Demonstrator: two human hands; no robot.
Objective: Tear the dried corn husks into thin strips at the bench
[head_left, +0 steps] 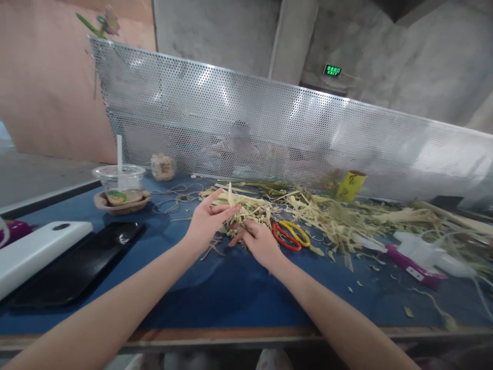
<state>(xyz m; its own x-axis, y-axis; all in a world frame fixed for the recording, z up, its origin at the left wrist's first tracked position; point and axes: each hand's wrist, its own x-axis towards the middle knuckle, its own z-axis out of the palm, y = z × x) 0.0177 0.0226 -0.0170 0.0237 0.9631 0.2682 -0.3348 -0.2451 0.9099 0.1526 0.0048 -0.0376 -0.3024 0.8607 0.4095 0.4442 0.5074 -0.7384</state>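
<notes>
1. Plant strips [250, 205], pale and dry-looking, lie in a loose clump at the middle of the blue table [231, 303], under and just beyond both hands; more spread to the right.
2. The left forearm reaches in from the lower left, and the left hand [210, 218] tilts up at the clump's near left side. Its fingers are partly spread, one pointing up and away, another stretching toward the right. A narrow pale strip [230, 194] stands nearly upright by them; I can't tell whether they pinch it.
3. The right forearm slants in from the lower right. The right hand [262, 244] lies lower, back of the hand up, its fingers bent toward the left and drawn fairly close at the clump's near edge. What they grip, if anything, is hidden.
4. Scissors [292, 236] with red and yellow handles rest just beside the right hand, on its right.
5. Thin string [175, 198] curls beyond the left hand, near a clear plastic cup [129, 177] with a straw.
6. A black phone [82, 262] lies flat to the left of the left forearm.
</notes>
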